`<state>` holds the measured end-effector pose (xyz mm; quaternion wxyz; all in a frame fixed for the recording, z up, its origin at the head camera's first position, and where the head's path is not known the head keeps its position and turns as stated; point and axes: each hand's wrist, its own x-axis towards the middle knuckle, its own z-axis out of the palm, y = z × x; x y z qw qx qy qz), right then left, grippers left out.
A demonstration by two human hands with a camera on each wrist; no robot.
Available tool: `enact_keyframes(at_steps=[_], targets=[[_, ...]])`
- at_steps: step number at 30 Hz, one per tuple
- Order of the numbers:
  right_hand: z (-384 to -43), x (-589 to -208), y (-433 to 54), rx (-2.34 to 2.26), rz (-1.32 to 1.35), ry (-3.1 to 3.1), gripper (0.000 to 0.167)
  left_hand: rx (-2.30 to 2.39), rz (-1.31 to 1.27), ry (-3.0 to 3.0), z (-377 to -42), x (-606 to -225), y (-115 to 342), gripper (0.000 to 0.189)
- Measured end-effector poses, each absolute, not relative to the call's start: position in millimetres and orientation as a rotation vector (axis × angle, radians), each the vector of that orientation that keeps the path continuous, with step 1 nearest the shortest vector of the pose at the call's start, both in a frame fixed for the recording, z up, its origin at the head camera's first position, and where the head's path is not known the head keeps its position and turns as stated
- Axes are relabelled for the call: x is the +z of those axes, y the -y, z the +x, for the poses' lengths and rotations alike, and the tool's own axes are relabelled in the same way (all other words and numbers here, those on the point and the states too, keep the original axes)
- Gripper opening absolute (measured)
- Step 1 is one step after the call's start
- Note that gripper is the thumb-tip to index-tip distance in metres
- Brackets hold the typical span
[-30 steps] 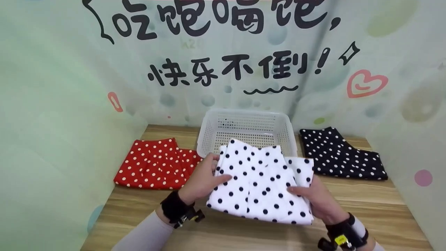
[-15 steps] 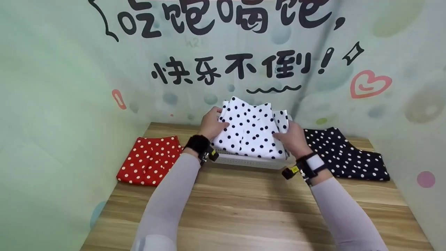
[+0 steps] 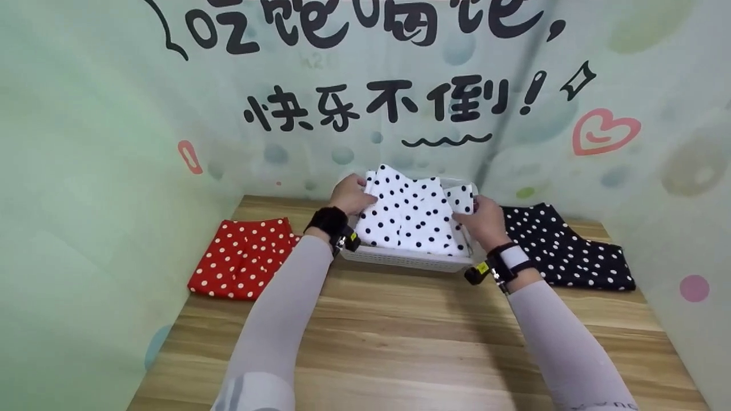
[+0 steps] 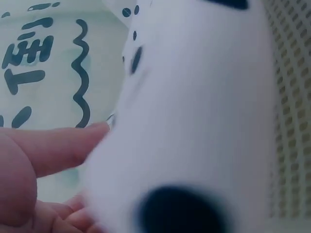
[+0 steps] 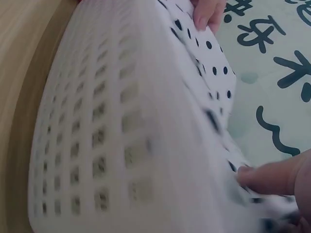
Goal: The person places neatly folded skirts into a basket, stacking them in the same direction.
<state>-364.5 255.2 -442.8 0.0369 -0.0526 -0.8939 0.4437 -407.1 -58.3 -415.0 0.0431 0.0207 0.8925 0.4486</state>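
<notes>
On my screen the folded white dotted cloth (image 3: 405, 211) sits lower than a moment ago, inside the basket (image 3: 405, 260) — left hand (image 3: 350, 194) and right hand (image 3: 485, 220) each pinch a side, so I judge placing nearly done, release pending.

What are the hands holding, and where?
The folded white cloth with black dots: the left hand grips its left edge, the right hand its right edge.

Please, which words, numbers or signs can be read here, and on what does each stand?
"吃饱喝饱," on the wall, tops cut off.
"快乐不倒!" on the wall, below.
Faint marks between: too blurred.
Yellow labels on wrist cameras: too small.
Letters on right sleeve: cut off.
</notes>
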Motion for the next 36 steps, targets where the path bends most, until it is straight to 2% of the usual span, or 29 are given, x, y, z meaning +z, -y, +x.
enact_keyframes(at_steps=[4, 9, 15, 21, 24, 28, 32, 36], targets=[[-355, -442, -271, 1.318, -0.204, 2.627, 0.073, 1.289, 0.052, -2.836, -396, -408, 57, 0.058], [-336, -445, -294, 1.33, -0.321, 2.48, 0.065, 1.367, 0.126, -2.896, -376, -410, 36, 0.042], [-317, -458, -331, 1.398, -0.535, 2.342, 0.06, 1.466, 0.386, -2.791, -328, -418, -25, 0.035], [-307, -474, -385, 1.358, -0.815, 2.238, 0.059, 1.459, 0.635, -2.328, -276, -439, -110, 0.028], [-302, -484, -417, 1.289, -0.946, 2.19, 0.06, 1.336, 0.61, -2.282, -260, -457, -151, 0.03], [-288, -498, -458, 1.327, -1.192, 2.097, 0.071, 1.142, 0.536, -2.466, -252, -480, -194, 0.045], [-280, -507, -486, 1.481, -1.432, 1.959, 0.08, 1.152, 0.339, -2.638, -263, -503, -221, 0.06], [-280, -516, -498, 1.515, -1.461, 1.898, 0.085, 1.342, 0.162, -2.622, -282, -519, -234, 0.056]])
